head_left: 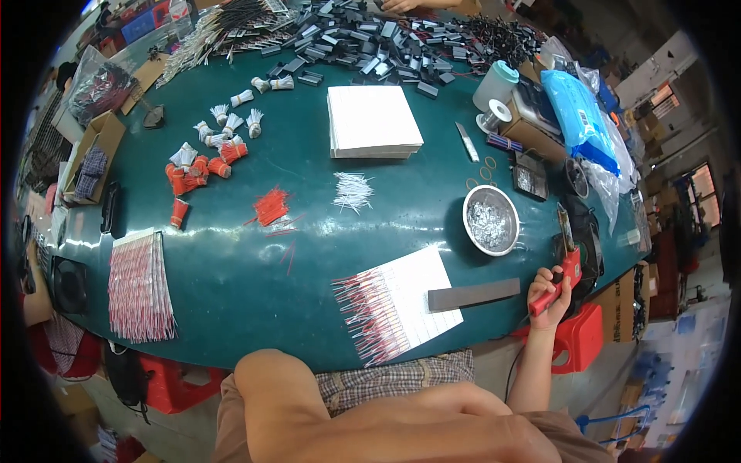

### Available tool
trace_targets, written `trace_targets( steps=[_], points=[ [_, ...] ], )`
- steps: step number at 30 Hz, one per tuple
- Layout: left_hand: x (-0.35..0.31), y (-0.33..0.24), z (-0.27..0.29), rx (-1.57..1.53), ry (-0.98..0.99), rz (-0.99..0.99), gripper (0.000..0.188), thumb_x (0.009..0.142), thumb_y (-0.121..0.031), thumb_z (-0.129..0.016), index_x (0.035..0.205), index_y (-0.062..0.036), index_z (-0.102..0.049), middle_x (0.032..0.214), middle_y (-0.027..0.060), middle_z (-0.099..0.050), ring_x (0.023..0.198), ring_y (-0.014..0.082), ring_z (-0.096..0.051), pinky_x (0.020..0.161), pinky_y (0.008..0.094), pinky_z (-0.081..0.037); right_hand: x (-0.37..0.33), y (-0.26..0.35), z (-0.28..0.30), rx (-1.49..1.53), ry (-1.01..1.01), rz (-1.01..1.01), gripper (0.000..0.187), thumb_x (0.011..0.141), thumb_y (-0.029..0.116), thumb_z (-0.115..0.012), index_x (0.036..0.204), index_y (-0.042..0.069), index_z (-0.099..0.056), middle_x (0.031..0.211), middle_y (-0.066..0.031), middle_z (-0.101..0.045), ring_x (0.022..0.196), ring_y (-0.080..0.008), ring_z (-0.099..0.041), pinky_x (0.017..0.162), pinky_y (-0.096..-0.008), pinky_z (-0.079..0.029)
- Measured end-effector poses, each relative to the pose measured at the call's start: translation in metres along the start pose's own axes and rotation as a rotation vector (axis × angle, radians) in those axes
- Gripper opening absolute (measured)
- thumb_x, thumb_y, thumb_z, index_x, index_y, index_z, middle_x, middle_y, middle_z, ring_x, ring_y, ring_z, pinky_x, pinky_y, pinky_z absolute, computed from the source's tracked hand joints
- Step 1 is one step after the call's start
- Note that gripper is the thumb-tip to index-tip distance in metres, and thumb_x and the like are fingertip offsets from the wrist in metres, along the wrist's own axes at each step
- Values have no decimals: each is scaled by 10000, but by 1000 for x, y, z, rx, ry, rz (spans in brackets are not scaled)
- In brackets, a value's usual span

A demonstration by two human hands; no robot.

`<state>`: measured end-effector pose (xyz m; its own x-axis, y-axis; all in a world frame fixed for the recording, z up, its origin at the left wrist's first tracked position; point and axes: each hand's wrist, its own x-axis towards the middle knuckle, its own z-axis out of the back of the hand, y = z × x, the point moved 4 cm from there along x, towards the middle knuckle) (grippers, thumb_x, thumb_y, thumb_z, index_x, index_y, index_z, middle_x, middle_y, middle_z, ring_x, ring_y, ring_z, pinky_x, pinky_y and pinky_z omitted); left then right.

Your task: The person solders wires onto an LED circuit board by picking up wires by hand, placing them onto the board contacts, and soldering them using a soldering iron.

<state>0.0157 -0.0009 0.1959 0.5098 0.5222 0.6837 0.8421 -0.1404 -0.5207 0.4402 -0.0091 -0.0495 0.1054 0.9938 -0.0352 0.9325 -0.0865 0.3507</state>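
My right hand is at the table's right edge, its fingers wrapped round the grip of a red-handled soldering iron with a metal barrel pointing away from me. Beside it stands a white-rimmed bowl of small shiny bits. Left of the hand lies a white card with red and white wires in a row along its left side. A flat grey bar rests across the card's right part. My left hand is not in view.
A white card stack stands mid-table. Red wires, white wires and tied wire bundles lie left of it. A knife and solder spool are at right. Dark modules cover the far side.
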Motion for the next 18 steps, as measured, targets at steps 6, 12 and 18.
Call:
trace_targets(
  steps=[6,12,18],
  points=[
    [-1,4,-1,0,-30,29,634,1097,-434,-447,1197,160,-645,1142,287,-694,1006,343,-696,799,373,-569,2,-3,0,-1,10,5,226,1025,214,-612,1187,62,-568,1008,-79,-480,803,-120,-523,829,-302,-486],
    [2,6,-2,11,-51,50,646,1106,-438,-416,1194,158,-649,1139,285,-698,994,345,-702,783,374,-572,1,-2,-2,-36,8,22,227,1023,213,-615,1188,65,-563,1014,-87,-487,811,-127,-527,838,-310,-484],
    [11,8,-10,44,-53,59,661,1115,-443,-386,1190,156,-653,1136,282,-702,981,346,-708,768,375,-575,1,-3,-2,-45,23,26,236,1022,219,-614,1197,70,-561,1023,-89,-493,823,-129,-537,851,-313,-481]
  ],
)
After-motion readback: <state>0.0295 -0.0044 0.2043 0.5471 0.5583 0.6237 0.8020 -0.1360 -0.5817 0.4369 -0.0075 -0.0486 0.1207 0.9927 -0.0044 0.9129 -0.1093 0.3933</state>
